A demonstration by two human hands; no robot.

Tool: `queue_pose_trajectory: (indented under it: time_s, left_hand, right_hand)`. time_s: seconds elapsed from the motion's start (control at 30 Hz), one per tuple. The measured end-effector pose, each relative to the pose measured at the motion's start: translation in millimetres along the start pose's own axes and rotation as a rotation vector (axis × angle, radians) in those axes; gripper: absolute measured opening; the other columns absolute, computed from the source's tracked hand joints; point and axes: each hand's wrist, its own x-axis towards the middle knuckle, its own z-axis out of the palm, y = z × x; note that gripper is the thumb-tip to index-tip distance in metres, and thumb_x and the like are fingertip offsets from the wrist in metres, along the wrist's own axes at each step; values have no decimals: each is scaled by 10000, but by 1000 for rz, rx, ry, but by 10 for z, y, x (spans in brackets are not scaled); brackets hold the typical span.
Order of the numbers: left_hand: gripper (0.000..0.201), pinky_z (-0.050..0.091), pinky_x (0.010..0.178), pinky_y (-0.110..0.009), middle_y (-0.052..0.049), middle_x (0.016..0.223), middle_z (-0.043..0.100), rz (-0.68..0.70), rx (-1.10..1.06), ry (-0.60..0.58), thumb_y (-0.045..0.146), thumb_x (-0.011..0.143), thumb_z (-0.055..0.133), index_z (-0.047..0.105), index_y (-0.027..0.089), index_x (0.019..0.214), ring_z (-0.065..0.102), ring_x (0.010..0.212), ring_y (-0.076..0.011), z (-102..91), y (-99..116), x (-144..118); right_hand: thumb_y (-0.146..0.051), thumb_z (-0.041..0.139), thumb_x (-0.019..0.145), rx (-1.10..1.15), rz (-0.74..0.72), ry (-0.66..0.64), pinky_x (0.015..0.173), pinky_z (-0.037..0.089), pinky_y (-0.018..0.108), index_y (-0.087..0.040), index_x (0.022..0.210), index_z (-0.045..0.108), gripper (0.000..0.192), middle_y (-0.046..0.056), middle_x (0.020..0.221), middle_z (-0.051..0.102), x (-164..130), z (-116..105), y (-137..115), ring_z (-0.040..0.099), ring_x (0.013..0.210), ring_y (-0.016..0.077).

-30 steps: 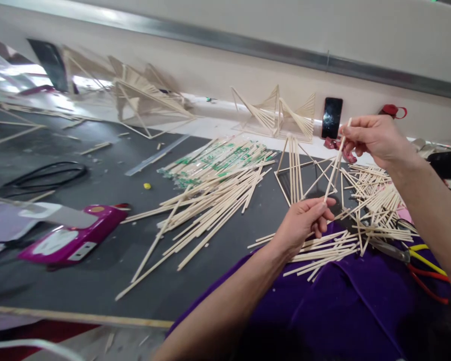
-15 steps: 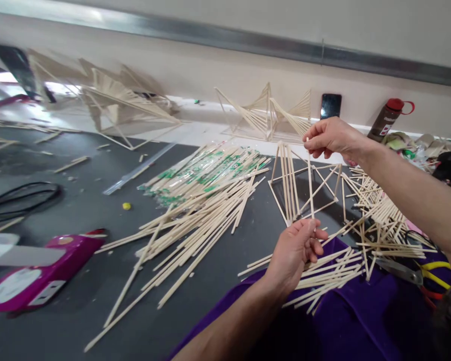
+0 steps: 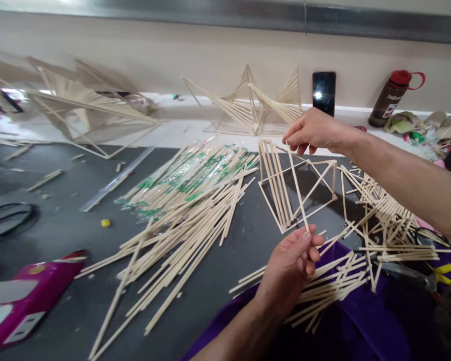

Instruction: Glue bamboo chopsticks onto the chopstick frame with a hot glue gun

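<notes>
Both hands have moved the thin stick (image 3: 298, 188) over, so it now stands in front of the little stick frame (image 3: 285, 188) and not off to the right of it as it was a second ago. It looks like the stick is being lined up with that frame, maybe to find its place among the other sticks there.

Closest to the frame on the near side, the left hand (image 3: 291, 265) pinches the bottom end of the stick with its fingertips. Under that hand a purple cloth (image 3: 342, 326) lies with loose short sticks (image 3: 323, 286) on it. The right hand (image 3: 313, 133) pinches the top end, just above the frame's top edge.

To the left of the frame lies a big heap of long sticks (image 3: 180, 220) on the dark counter (image 3: 60, 225), some in green-printed wrappers (image 3: 188, 173). To the right of the frame is a tangle of cut sticks (image 3: 383, 215).

Behind the frame stand a finished stick shape (image 3: 248, 108), a black phone (image 3: 323, 93) leaning on the wall, and a brown bottle (image 3: 393, 98) with a red cap.

Hard to see: whether the stick touches the frame or just sits in front of it. A pink thing (image 3: 26, 301) far left of the frame is cut off by the edge. A tool with yellow handles (image 3: 441, 271), far right, is partly out of view.
</notes>
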Motion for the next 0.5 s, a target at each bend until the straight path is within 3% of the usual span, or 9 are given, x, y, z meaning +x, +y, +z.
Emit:
queue_pose_trajectory:
  time_s: [0.23,0.5]
  left_hand:
    - [214,380,370,-96,-31,699,690,12,12,-34,183,761,750,656,90,929,518,431,-27,-41,22,26]
    - [165,393,374,-103,-40,726,683,39,22,-13,167,805,701,658,82,939,534,476,-38,-46,15,18]
  right_hand:
    - [-66,630,746,-67,-79,-21,401,396,174,-90,794,730,113,60,645,660,76,54,76,580,540,101]
    - [-92,638,752,-79,-108,-62,412,413,193,-131,873,750,170,51,639,657,87,71,76,586,549,116]
